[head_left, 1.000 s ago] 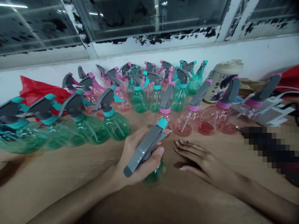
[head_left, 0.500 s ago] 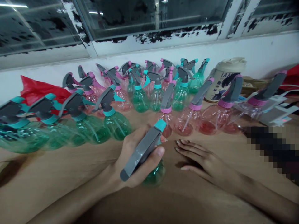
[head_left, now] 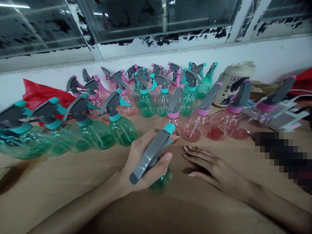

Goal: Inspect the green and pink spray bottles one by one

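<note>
My left hand is wrapped round the neck of a green spray bottle standing on the table. Its grey head with a turquoise nozzle points away from me, and a finger reaches toward the turquoise trigger. Most of the bottle's neck is hidden behind the hand. Flat on the tabletop to the right lies my right hand, fingers stretched out and holding nothing. Just beyond both hands stand pink spray bottles with grey heads. A green spray bottle is close to my left hand's knuckles.
Several green spray bottles line the left side, and more pink and green ones crowd the back by the wall. A red plastic bag lies behind the left row. At back right are a lidded tumbler and a white device.
The grey spray head in my left hand has tilted and shifted slightly up and right. My right hand stays in place.
</note>
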